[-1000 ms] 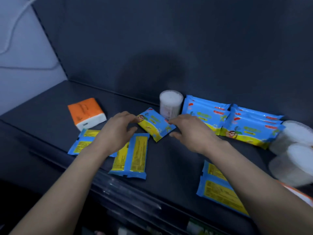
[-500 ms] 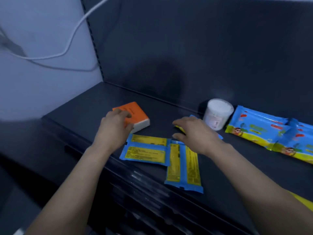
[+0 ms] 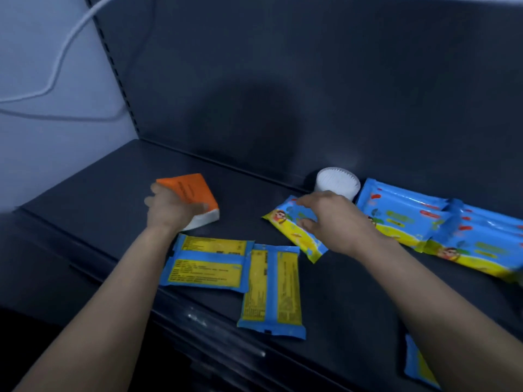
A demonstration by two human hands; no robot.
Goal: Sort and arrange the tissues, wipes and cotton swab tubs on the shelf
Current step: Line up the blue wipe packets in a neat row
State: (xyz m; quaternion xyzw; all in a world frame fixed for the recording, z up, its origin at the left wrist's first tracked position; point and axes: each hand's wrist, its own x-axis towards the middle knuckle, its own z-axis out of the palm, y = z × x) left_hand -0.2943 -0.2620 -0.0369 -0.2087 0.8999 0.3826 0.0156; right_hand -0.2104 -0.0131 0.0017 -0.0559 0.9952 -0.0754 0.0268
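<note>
My left hand (image 3: 169, 209) grips the orange and white tissue pack (image 3: 195, 190) on the dark shelf (image 3: 93, 193), thumb on its right side and fingers over its left edge. My right hand (image 3: 331, 219) holds a blue and yellow wipes pack (image 3: 285, 224) lying face up at an angle. Two wipes packs lie face down near the front edge, one flat (image 3: 208, 263), one lengthwise (image 3: 273, 290). A white cotton swab tub (image 3: 336, 183) stands by the back wall. Face-up wipes packs (image 3: 441, 230) overlap in a row to the right.
The shelf's dark back panel (image 3: 283, 94) rises behind the goods. A slotted upright (image 3: 119, 77) and a pale wall with a white cable (image 3: 62, 55) close off the left. Part of another wipes pack (image 3: 418, 366) shows at the lower right.
My left hand has closed around the orange tissue pack, which now sits tilted up. My right hand shifted onto the angled wipes pack. The view swung left and closer.
</note>
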